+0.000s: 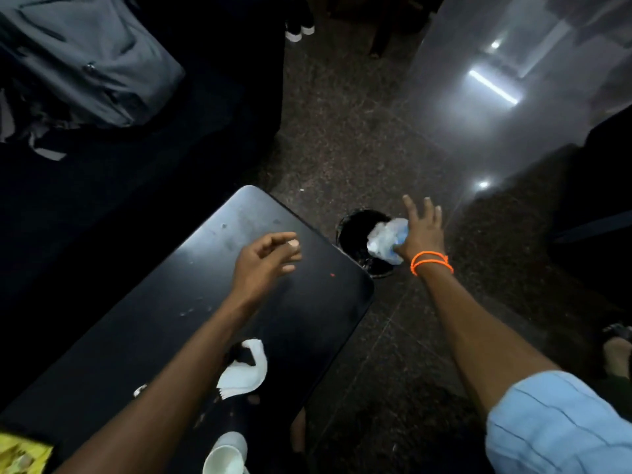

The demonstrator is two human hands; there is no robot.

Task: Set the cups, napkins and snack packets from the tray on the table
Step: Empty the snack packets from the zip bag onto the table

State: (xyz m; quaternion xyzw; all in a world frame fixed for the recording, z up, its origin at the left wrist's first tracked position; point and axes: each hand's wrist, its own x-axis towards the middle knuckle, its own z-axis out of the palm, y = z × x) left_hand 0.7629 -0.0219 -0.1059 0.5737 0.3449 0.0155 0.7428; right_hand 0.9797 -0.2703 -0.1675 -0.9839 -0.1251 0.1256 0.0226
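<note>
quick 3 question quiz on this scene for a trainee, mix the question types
1. True or false: the right hand is over the black bin on the floor.
2. What lies on the table beside the left forearm? A) white napkin B) spoon C) phone
3. Fill in: the left hand hovers over the table holding ____.

Key: 1 true, with a crumpled white and blue wrapper under its palm. 2 A, the napkin. 3 nothing.
</note>
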